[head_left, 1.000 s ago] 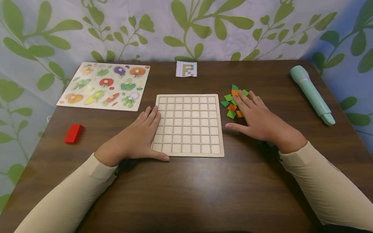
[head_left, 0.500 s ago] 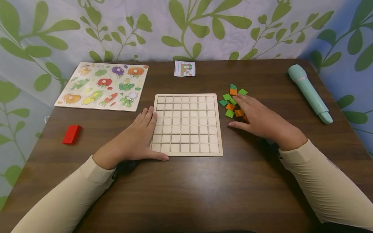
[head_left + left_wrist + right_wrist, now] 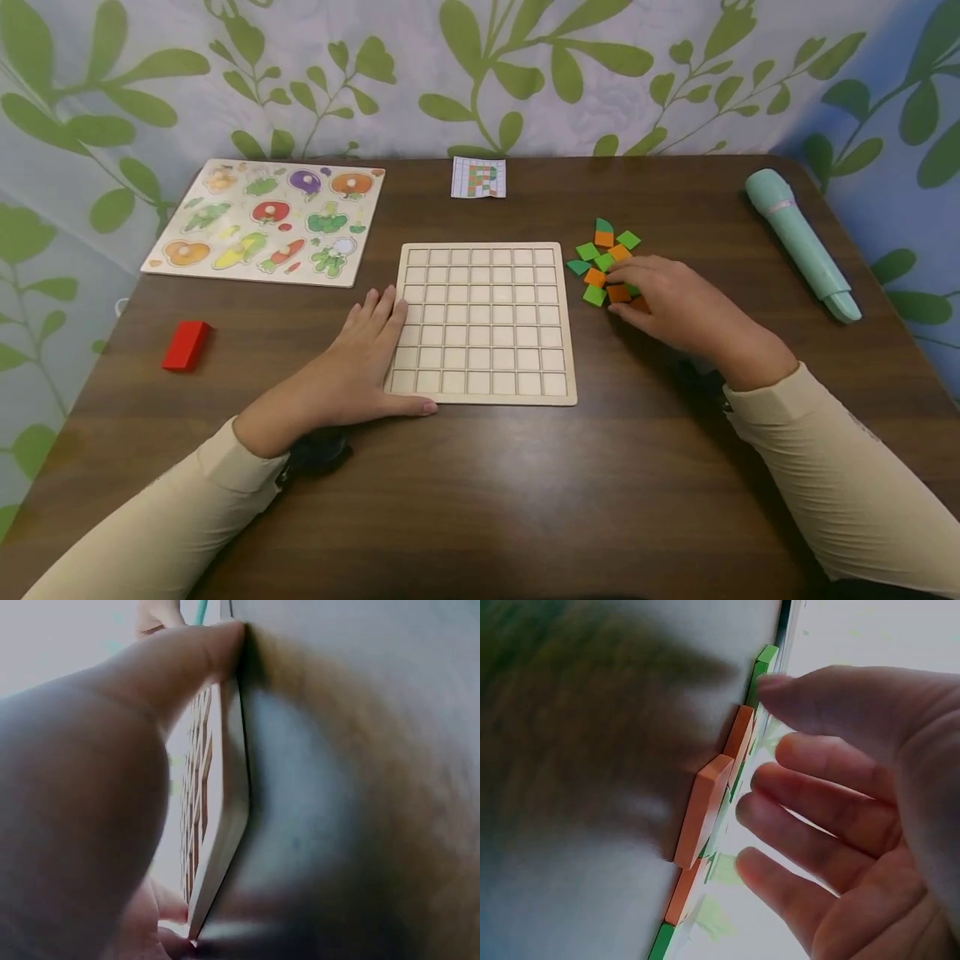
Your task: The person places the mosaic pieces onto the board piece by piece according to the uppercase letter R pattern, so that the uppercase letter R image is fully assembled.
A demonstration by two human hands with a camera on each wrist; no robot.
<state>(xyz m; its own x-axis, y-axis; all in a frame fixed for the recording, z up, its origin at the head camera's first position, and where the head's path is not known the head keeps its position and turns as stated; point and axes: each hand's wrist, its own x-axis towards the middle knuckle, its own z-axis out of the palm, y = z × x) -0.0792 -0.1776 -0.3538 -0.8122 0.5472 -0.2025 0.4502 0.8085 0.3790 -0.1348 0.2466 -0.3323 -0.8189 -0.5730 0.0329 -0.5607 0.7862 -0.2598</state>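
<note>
My left hand (image 3: 352, 358) lies with straight fingers along the left edge of a pale wooden grid board (image 3: 480, 325), its thumb stretched along the front edge. In the left wrist view, thumb and fingers frame the raised rim of the board (image 3: 234, 772). To the board's right is a loose cluster of small green and orange tiles, one of them a bright green square (image 3: 595, 296). Over the cluster's right side hovers my right hand (image 3: 678, 312), fingers loosely bent. From the right wrist, its fingertips (image 3: 751, 806) show nothing between them, close to an orange tile (image 3: 703, 810).
At the back left lies a vegetable peg puzzle (image 3: 262, 221). A red block (image 3: 186, 346) sits at left. A small paper card with a coloured grid pattern (image 3: 478, 177) lies at the back, and a mint-green microphone-shaped object (image 3: 802, 242) at far right.
My right hand's fingers have drawn in from spread to bent, and its thumb has come closer to the tiles. My left hand stays at the board's edge.
</note>
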